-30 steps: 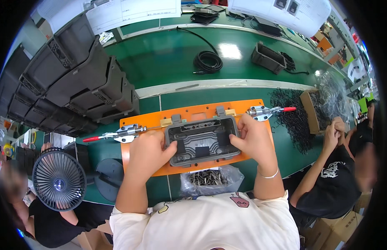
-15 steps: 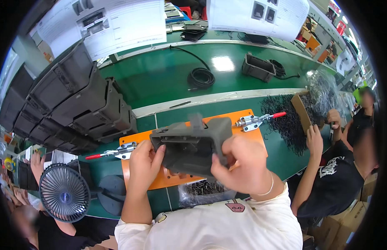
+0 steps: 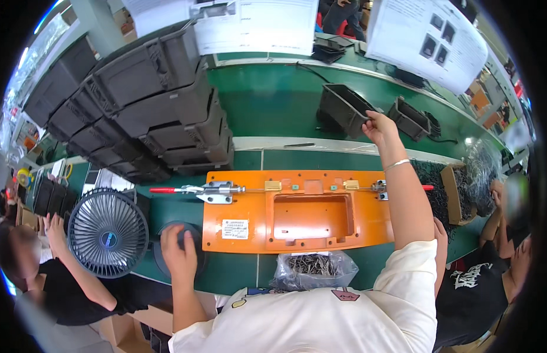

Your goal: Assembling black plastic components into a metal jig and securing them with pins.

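Dark grey housing, an open box, is on or just above the far side of the green desk, beyond the orange fixture and just left of another grey box. The right hand's fingers pinch its right end. The left hand looks empty, fingers apart over the round fan base; contact is unclear. Held at one end, the housing could twist or slip, and a rightward swing might knock the other box.

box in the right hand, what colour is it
The box is dark grey, as the head view, the only one, shows.
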`<state>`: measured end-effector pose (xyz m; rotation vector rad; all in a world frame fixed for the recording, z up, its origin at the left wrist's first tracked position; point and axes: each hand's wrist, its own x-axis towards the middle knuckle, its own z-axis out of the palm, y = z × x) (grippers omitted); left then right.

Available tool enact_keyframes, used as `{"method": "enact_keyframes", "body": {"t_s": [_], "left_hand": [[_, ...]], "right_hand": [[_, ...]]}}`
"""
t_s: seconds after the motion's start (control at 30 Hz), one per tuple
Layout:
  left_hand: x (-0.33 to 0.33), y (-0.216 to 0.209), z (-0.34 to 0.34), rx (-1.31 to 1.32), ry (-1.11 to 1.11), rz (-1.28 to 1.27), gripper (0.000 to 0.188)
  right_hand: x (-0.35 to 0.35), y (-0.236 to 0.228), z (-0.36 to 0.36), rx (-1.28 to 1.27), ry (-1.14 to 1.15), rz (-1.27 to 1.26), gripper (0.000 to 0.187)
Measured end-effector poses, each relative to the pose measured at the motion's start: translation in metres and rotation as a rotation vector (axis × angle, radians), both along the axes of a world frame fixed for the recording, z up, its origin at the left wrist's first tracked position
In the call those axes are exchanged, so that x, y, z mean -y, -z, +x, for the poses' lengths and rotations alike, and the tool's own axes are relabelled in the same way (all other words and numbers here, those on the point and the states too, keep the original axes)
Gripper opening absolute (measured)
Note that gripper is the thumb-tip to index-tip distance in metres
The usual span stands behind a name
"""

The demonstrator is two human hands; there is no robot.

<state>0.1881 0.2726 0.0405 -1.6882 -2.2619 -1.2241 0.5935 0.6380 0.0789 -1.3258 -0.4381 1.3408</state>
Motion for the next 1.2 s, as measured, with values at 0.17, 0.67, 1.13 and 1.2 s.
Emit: {"method": "enact_keyframes", "body": {"t_s": [0.17,0.67,1.13,1.2], "left_hand": [[0.015,0.023,-0.004,-0.128,-0.039,-0.512,0.06],[0.011,0.026,-0.01,-0.182,-0.16,-0.552,0.064],[0.007,0.007,-0.009,-0.051,0.043,-0.243,0.041],[-0.001,-0.008,0.001,-0.005,0.027,-0.152,0.033]], "right_hand": [[-0.009,0.003,-0.001,-0.089,-0.146,-0.049,0.027],[0.128,-0.063,0.004,0.459,-0.346,0.42,0.054],[0.278,0.002,0.125,1.082,0.094,0.217,0.012],[0.283,0.014,0.122,1.356,0.037,0.075,0.011]]}}
